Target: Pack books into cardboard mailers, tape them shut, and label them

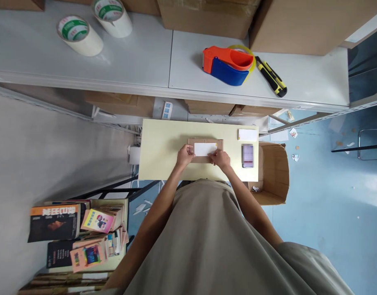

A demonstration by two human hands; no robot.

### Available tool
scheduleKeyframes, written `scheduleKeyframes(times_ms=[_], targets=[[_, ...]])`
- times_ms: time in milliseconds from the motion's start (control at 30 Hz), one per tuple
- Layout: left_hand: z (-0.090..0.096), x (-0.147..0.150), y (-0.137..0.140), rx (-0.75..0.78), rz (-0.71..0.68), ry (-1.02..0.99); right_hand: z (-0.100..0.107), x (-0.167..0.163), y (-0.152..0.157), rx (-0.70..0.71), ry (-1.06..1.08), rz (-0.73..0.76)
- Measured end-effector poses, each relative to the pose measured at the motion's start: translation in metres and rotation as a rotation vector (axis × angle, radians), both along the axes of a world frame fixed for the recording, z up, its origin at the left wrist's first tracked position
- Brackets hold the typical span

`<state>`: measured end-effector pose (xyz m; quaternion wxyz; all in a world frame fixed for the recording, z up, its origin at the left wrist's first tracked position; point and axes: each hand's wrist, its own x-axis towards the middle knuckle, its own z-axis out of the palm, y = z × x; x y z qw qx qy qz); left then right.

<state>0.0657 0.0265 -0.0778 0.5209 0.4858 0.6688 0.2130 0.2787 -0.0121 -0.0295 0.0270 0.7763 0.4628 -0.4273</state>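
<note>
A small flat cardboard package lies on the pale yellow table in front of my body. On top of it is a white rectangular label with a small yellow mark at its upper right corner. My left hand is closed at the label's left edge, fingers pressed onto it and the cardboard. At the lower right corner, my right hand pinches the label, with its thumb and fingers bent. Whether the label is stuck down or loose cannot be seen.
A white pad and a blurred printed item lie at the table's right. Beside it stands an open cardboard box. The shelf ahead holds a tape dispenser, a utility knife and tape rolls. Books are lower left.
</note>
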Motion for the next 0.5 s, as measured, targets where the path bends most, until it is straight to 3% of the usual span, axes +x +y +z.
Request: scheduleKeyframes(times_ms=[100,200,333,500], targets=[[0.002,-0.008,-0.006,0.028,0.018,-0.099,-0.005,0.025,-0.025,0.096,-0.054,-0.059],[0.001,-0.029,-0.019,0.027,0.152,-0.179,-0.014,0.052,-0.054,0.185,-0.037,-0.161],[-0.01,-0.061,-0.045,-0.028,0.278,-0.09,-0.033,0.079,-0.093,0.215,0.069,-0.25],[-0.028,-0.07,-0.067,-0.137,0.149,-0.036,-0.054,0.081,-0.115,0.243,0.199,-0.226]])
